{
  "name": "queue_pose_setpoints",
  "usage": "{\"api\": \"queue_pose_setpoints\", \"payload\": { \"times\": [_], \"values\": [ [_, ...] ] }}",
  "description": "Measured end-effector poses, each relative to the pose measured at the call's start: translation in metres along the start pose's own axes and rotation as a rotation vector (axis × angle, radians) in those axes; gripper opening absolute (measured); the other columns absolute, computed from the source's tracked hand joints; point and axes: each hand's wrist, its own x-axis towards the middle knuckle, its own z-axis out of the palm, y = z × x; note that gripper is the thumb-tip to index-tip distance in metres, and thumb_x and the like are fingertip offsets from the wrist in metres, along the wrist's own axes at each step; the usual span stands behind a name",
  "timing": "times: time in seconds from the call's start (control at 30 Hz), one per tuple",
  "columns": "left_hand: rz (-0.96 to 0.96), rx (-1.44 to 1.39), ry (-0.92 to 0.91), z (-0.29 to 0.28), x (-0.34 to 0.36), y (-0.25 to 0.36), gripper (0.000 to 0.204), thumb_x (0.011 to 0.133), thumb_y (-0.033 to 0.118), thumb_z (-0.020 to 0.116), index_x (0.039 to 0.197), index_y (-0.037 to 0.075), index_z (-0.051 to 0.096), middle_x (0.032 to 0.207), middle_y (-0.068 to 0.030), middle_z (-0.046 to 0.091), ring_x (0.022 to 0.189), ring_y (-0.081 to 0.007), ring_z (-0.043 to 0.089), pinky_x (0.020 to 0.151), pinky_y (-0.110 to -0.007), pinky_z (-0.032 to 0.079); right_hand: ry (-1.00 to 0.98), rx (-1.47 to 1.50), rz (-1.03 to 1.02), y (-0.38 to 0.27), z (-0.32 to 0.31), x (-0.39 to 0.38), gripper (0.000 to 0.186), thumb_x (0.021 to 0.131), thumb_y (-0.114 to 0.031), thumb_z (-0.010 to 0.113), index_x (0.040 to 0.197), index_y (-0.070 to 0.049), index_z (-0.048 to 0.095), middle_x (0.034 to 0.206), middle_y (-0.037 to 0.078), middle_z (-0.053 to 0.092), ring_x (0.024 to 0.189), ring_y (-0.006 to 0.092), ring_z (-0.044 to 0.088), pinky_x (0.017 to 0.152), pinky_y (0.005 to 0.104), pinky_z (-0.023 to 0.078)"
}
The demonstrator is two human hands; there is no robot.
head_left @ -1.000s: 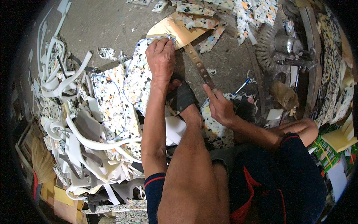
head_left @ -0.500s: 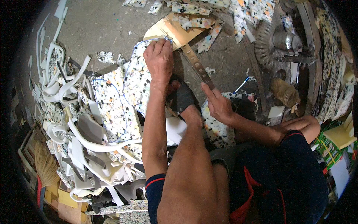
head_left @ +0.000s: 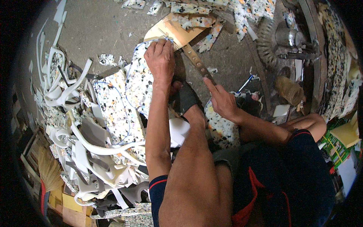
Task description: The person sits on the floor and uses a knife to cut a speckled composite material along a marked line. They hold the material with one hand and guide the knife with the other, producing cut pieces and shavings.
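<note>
My left hand [head_left: 160, 60] is closed on the far end of a speckled foam piece [head_left: 138, 79] marked with a blue outline. My right hand [head_left: 223, 100] grips a long flat metal blade with a row of holes [head_left: 196, 63], its index finger stretched along the top. The blade slants away to the far left, and its far end meets a yellowish board [head_left: 181, 32] just beyond my left fingers. Its handle is hidden in my right hand. My foot in a dark sandal [head_left: 185, 98] rests between the two hands, beside the foam.
White and grey foam offcuts [head_left: 94, 151] heap up on the left, near a straw broom [head_left: 49, 168]. A blue pen [head_left: 245, 83] lies right of my right hand. Further right are a coiled metal spring [head_left: 266, 47] and a rusty cylinder [head_left: 289, 90]. Speckled scraps [head_left: 193, 8] lie at the far side.
The whole view has shifted slightly. Both hands keep their grips, and the blade stays at nearly the same slant against the foam and board.
</note>
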Motion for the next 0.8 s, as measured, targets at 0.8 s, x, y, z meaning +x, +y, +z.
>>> {"api": "queue_pose_setpoints", "payload": {
  "times": [0.8],
  "values": [
    [-0.043,-0.051,-0.013,-0.006,0.001,-0.001,0.023,0.085,0.012,0.077,0.107,0.006,0.074,0.111,-0.0101,0.072,0.107,-0.0337,0.064,0.093,-0.044,0.051,-0.009,-0.102,0.068,0.011,-0.003,-0.004,0.080,0.091,-0.008,0.062,0.161,-0.022,0.026,0.097,0.018,0.058,0.076,0.0373,0.066,0.066,0.0485,0.056]
  ]
}}
